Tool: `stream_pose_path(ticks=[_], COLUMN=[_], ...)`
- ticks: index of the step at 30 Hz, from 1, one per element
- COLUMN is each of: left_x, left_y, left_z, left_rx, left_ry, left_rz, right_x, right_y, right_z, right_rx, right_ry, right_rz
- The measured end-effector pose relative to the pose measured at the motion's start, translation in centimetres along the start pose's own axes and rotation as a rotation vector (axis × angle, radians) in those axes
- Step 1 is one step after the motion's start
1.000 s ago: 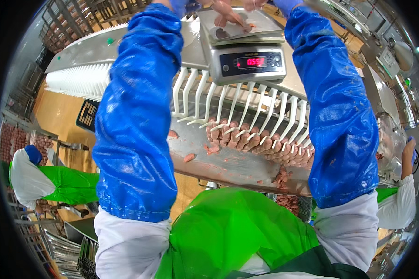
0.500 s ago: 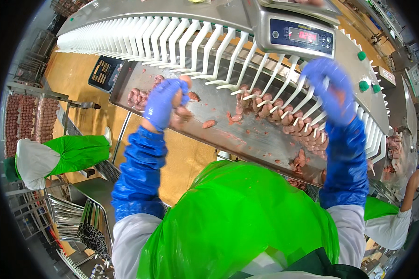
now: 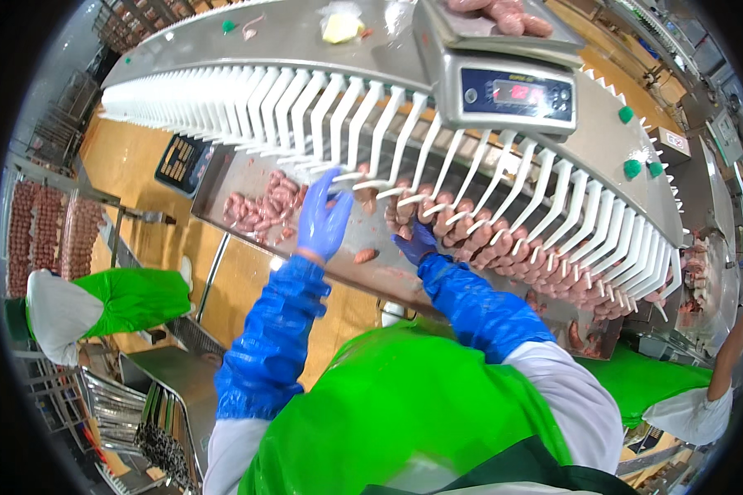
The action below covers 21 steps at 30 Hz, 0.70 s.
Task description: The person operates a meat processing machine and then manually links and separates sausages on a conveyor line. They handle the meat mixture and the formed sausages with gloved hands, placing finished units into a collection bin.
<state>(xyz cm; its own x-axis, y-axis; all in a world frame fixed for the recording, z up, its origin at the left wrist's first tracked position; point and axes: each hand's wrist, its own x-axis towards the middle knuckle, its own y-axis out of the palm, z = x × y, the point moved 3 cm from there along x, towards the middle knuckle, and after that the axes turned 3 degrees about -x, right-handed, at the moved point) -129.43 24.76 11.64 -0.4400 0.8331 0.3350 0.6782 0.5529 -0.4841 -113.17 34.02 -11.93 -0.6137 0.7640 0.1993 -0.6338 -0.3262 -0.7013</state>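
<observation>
My left hand (image 3: pixel 322 219), in a blue glove, is raised over the metal trough with fingers and thumb apart, its fingertips close to the white hooks (image 3: pixel 340 124). Nothing shows in its grasp. Strung from hook to hook, linked sausages (image 3: pixel 504 243) hang in loops toward the right. At the left end of these loops my gloved right hand (image 3: pixel 415 242) curls about the lowest links, its fingers partly hidden by them. A dangling sausage (image 3: pixel 369 200) shows between my two hands, blurred.
Loose sausages (image 3: pixel 264 206) are heaped in the left of the metal trough (image 3: pixel 322 266), with one stray piece (image 3: pixel 366 256) nearer me. A scale (image 3: pixel 512 92) carrying sausages (image 3: pixel 508 12) stands beyond the hooks. A black crate (image 3: pixel 182 163) lies at left. Co-workers (image 3: pixel 132 309) are on both sides.
My right hand has come down and left from the hooks to the hanging links. My left hand, earlier closed on sausages, has opened and moved right. More hooks now carry sausages.
</observation>
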Motion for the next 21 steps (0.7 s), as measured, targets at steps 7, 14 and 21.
stream_pose_path(ticks=[7, 14, 21], left_x=[-7.5, -7.5, -9.8], left_y=[2.6, 8.2, 10.2], left_z=[-0.9, -3.1, 2.8], left_rx=[-0.092, -0.117, 0.611], left_ry=[0.015, 0.3, 0.592], left_rz=[0.39, 0.746, 0.871], right_x=[2.9, -2.5, -9.2], right_y=[4.6, 5.0, -2.6], right_z=[-2.3, 0.0, 2.2], right_rx=[0.281, 0.414, 0.201], right_ry=[0.121, 0.078, 0.011], right_rz=[0.366, 0.577, 0.741])
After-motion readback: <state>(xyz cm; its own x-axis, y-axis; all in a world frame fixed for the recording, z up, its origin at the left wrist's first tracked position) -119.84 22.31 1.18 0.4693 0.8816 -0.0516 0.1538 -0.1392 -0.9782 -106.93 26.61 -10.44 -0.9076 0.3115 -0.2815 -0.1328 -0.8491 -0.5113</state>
